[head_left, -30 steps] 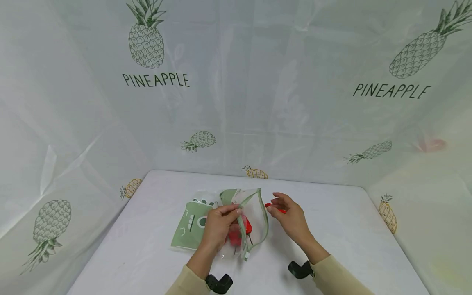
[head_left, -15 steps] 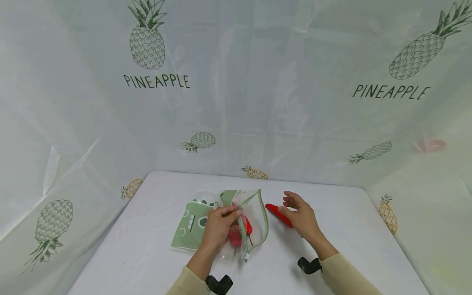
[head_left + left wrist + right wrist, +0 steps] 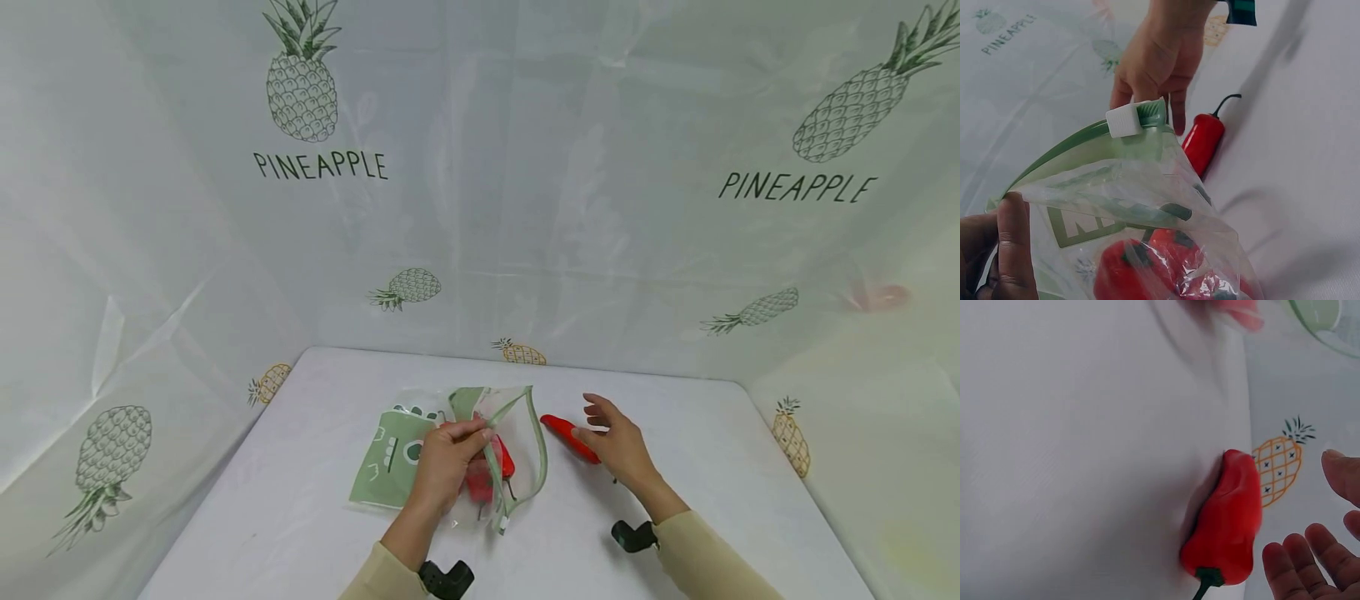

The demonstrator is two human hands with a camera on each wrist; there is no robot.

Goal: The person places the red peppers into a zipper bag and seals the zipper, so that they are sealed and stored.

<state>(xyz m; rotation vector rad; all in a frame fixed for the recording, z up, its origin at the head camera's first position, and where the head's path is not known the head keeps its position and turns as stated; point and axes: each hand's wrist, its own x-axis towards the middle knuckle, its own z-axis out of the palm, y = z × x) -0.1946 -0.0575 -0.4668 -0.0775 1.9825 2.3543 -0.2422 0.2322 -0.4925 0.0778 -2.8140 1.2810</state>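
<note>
My left hand (image 3: 444, 468) pinches the green-edged mouth of a clear zip bag (image 3: 390, 458) with a green monster face printed on it, holding the mouth apart. A white slider (image 3: 1124, 121) sits on the zip in the left wrist view. Several red peppers (image 3: 1129, 270) lie inside the bag, seen through the plastic. Right of the mouth, a long red pepper (image 3: 564, 434) with a dark green stem (image 3: 1210, 577) lies on the table. My right hand (image 3: 624, 447) hovers beside that pepper, fingers loosely bent and holding nothing, partly covering its stem end in the head view.
The white table (image 3: 300, 500) has rounded far corners. Behind and at both sides hangs a pale curtain (image 3: 540, 208) printed with pineapples. Each wrist wears a black camera mount (image 3: 446, 577), with beige sleeves (image 3: 708, 554) behind.
My right hand has drawn away to the right from the bag mouth, uncovering most of the loose pepper, which stays in place. The left hand keeps hold of the bag with hardly any movement.
</note>
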